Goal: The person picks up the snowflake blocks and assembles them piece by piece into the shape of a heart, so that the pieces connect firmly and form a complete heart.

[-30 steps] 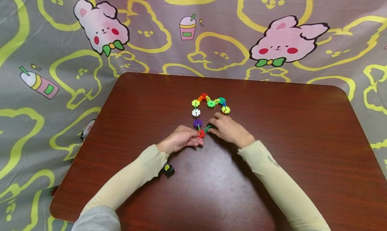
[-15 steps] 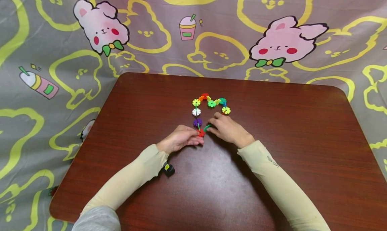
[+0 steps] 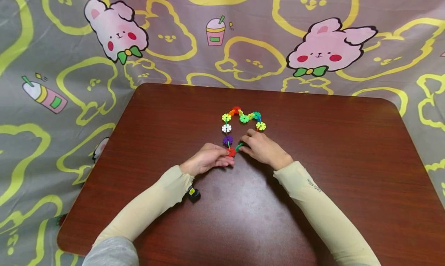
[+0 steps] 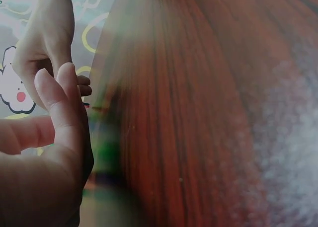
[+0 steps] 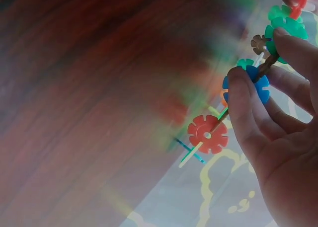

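Notched plastic snowflake discs form a loop on the table. My left hand (image 3: pixel 208 158) pinches a red disc (image 3: pixel 231 152) at the loop's near end. Just right of it, my right hand (image 3: pixel 262 148) grips the loop's other side. In the right wrist view, its thumb touches a green disc (image 5: pixel 285 31) and its fingers press on a blue disc (image 5: pixel 262 91); a brown disc (image 5: pixel 267 68) stands edge-on between them. A white disc (image 3: pixel 226 128) and a purple disc (image 3: pixel 227 140) make up the left side. The left wrist view hides the discs behind the fingers.
The loop lies mid-table on a dark red-brown wooden tabletop (image 3: pixel 330 150). A grey cloth (image 3: pixel 250 11) with rabbit and cup prints hangs behind the table and along its left. A small black device (image 3: pixel 194 195) sits at the left wrist.
The loop of discs has shifted slightly away from me and a little to the right. Both hands keep their hold and stay almost in place.
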Tool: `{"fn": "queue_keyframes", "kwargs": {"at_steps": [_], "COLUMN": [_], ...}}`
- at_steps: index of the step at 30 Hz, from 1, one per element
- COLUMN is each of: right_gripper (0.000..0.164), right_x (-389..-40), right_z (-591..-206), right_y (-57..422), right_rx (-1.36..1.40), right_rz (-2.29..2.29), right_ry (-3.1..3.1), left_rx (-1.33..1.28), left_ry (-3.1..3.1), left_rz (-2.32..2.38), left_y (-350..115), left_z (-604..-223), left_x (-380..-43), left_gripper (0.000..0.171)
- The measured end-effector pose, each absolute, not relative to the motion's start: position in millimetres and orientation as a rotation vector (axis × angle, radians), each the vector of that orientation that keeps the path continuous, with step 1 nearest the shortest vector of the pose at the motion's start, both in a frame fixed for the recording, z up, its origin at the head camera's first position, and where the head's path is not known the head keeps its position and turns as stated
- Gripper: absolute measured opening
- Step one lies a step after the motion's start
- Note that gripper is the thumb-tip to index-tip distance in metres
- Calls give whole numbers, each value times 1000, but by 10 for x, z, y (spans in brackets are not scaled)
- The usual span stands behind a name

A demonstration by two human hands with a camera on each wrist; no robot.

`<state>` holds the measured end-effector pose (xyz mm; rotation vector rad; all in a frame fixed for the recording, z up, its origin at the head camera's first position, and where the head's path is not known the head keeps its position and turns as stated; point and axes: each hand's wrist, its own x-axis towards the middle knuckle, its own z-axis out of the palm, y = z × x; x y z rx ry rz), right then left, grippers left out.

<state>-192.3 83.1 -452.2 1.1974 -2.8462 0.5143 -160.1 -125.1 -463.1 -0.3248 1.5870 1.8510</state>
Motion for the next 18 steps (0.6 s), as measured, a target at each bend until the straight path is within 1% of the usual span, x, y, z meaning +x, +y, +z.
{"fn": "queue_keyframes", "kwargs": {"at_steps": [8, 18], "right_gripper": [16, 19], "right_x": [-1922, -1902], "right_z": [-4528, -4494], "right_y": [811, 783], "right_rx": [1202, 1176], "right_rz": [500, 498], "right_ry": [-2849, -2892], "left_rx": [-303, -350], "left_ry": [1594, 1570], "left_rz": [1854, 1906], "left_y": [-1255, -1225], "left_z": [-4604, -4612], "left_x": [-1606, -1600], "left_gripper": [30, 30]}}
